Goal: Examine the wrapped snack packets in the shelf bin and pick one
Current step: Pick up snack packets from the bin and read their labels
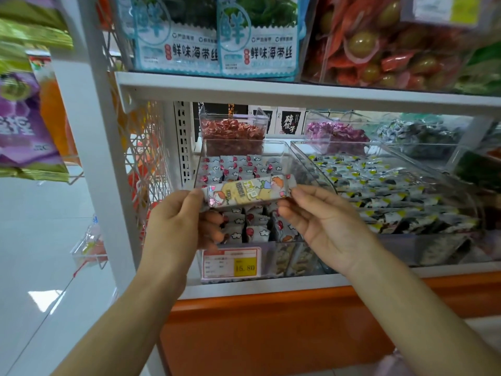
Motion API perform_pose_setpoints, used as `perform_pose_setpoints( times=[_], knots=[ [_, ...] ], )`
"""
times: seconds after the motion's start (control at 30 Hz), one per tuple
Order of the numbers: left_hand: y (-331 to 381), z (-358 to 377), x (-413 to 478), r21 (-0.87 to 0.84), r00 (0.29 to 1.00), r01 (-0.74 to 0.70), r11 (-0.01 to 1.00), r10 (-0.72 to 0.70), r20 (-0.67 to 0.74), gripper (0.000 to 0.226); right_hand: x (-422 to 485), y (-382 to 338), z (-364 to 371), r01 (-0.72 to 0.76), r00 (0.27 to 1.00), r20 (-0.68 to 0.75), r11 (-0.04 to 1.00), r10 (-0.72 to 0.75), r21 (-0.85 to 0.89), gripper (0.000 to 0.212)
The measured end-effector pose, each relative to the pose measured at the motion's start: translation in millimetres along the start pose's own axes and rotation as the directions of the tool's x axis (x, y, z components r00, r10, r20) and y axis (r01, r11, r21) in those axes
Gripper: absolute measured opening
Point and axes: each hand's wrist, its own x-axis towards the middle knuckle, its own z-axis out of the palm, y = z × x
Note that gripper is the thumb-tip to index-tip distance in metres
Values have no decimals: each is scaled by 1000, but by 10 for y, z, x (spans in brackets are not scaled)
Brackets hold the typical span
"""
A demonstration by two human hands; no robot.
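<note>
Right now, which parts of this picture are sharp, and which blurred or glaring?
Head view: the packet between the left hand and right hand is fairly sharp; the hanging bags at far left are blurred; a glare patch lies on the floor.

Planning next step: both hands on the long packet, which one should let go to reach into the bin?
Right, probably. The right hand only pinches an end of the long packet with fingertips; the left hand curls fingers behind the other end, a firmer hold.

Price tag [245,267] — 15.80; blue-white packs [257,54] — 鲜味海带丝.
</note>
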Motion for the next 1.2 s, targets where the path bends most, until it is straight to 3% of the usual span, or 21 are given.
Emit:
perform_pose_setpoints(
  times=[0.2, 0.4, 0.53, 0.67, 0.73, 0.9, 1.0, 1.2],
  knots=[
    [27, -5, -17, -157, 992, 76, 985, -59, 110, 33, 5, 0, 9, -15, 994, -104, 997, 22, 69, 10],
    [51, -11, -6, -206, 966, 56, 977, 0, 260, 21, 33, 3, -37, 62, 983, -175, 998, -55, 33, 9],
    [27, -45, 12, -94, 960, -16, 995, 41, 276, 15, 23, 18, -68, 185, 967, -134, 959, -217, -216, 14],
    [40, -38, 7, -122, 954, 77, 989, -37, 298, 7, -7, 21, -60, 306, 932, -49, 854, -358, -420, 19],
    [35, -34, 5, -66, 964, 39, 997, -20, 267, 27, -23, 34, -43, 324, 928, -15, 827, -372, -460, 22],
    [26, -41, 20, 10, 976, -9, 1000, 6, 220, 29, -39, 26, 6, 274, 958, 37, 868, -284, -414, 24],
    [27, -43, 19, 43, 968, -20, 999, 8, 249, 31, -61, 26, 22, 315, 946, 102, 798, -308, -514, 13],
    [42, -51, 0, 90, 955, -74, 993, 45, 294, 30, -65, -19, 28, 396, 903, 167, 616, -396, -681, 13]
  ],
)
